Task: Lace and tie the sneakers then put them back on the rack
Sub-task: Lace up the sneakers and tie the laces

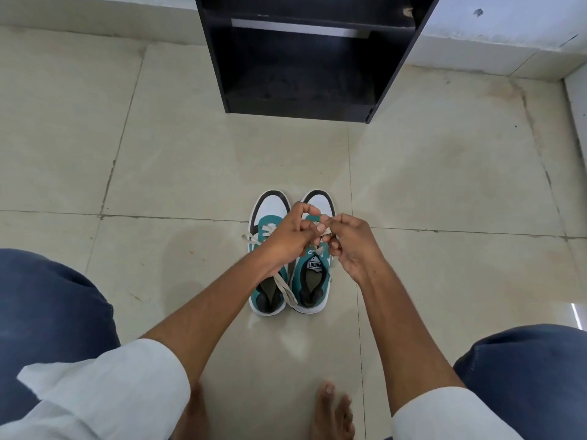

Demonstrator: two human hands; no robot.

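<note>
Two teal, white and black sneakers stand side by side on the floor, toes pointing away from me. The left sneaker [270, 281] has loose cream laces trailing over its side and heel. Over the right sneaker [313, 281], my left hand [290, 239] and my right hand [351, 244] pinch its cream lace [327, 230] between the fingertips. The hands hide most of that shoe's lacing. A black shoe rack [305, 55] stands beyond the shoes with bare shelves.
The floor is pale tile [158, 173]. A white wall base [495, 36] runs behind the rack. My knees in blue trousers [47, 312] frame the view, and my bare foot [333, 411] rests on the tile near the bottom.
</note>
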